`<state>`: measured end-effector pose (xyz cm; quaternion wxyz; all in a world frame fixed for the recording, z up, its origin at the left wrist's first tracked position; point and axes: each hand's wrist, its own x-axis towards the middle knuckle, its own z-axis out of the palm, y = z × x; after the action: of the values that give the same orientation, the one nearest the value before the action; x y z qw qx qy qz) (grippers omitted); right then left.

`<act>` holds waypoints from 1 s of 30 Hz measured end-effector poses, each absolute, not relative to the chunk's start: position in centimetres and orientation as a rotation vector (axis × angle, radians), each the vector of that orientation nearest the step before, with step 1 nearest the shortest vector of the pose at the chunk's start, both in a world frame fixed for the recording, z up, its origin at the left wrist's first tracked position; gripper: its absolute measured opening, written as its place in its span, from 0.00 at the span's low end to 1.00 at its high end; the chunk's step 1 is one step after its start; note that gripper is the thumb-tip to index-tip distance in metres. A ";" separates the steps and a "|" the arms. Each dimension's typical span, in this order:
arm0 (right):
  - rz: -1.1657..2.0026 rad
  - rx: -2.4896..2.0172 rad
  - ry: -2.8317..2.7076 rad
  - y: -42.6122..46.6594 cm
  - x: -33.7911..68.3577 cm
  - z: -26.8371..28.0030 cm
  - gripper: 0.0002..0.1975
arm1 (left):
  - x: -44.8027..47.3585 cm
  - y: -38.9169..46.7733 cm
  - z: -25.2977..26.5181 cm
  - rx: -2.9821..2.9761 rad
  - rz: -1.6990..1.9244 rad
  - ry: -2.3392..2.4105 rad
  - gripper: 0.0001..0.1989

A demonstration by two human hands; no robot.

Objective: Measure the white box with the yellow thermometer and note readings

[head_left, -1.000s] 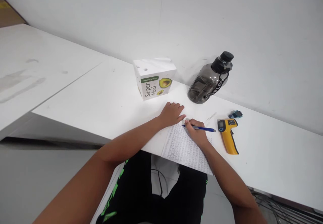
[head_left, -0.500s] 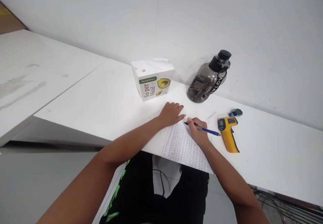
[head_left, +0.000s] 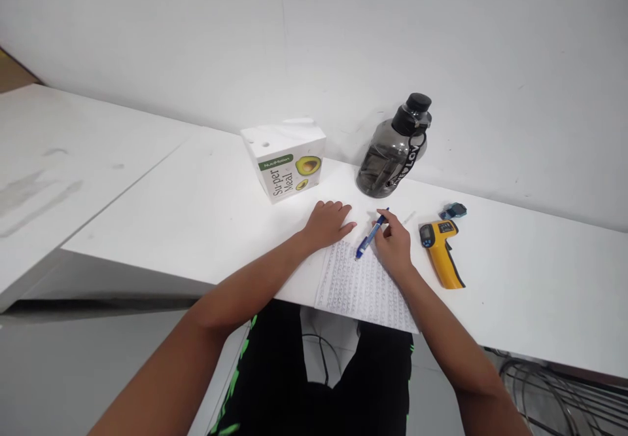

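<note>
My right hand (head_left: 395, 243) holds a blue pen (head_left: 371, 234) between thumb and fingers. The pen slants, its lower-left end over the sheet of paper (head_left: 364, 289), which is covered in rows of small handwritten marks. On the far left edge of that sheet rests my left hand (head_left: 328, 224), palm down, thumb stretched to the side and nothing gripped. Its fingertips bend slightly toward the white table (head_left: 206, 220). The sheet's near edge reaches the table's front edge.
Behind my left hand stands a white "Super Meal" box (head_left: 287, 164) with avocado pictures. A dark translucent bottle (head_left: 385, 158) is by the wall. To the right lie a yellow infrared thermometer (head_left: 444, 256) and a small blue-black device (head_left: 453, 211). Cables (head_left: 534, 383) hang below the table.
In my right hand the pen has swung from pointing left to a steep slant across the fingers. My left hand keeps its place on the sheet. The whole view has shifted slightly.
</note>
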<state>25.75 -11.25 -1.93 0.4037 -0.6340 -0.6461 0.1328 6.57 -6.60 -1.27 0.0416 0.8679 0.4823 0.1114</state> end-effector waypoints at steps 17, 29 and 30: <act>0.521 -1.595 -1.401 -10.5 26.4 -2.1 0.26 | 6.6 -6.5 -1.4 2.655 0.339 1.462 0.23; 0.560 -1.572 -1.196 -10.1 26.7 -1.8 0.24 | 6.4 -6.4 -1.2 2.603 0.343 1.461 0.19; 0.565 -1.578 -1.200 -10.1 26.7 -1.8 0.24 | 6.4 -6.3 -1.2 2.564 0.355 1.469 0.19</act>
<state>26.71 -10.11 -1.83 0.5144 -0.6564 -0.4993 0.2349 6.41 -6.26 -1.20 0.0826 0.8585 0.4919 0.1189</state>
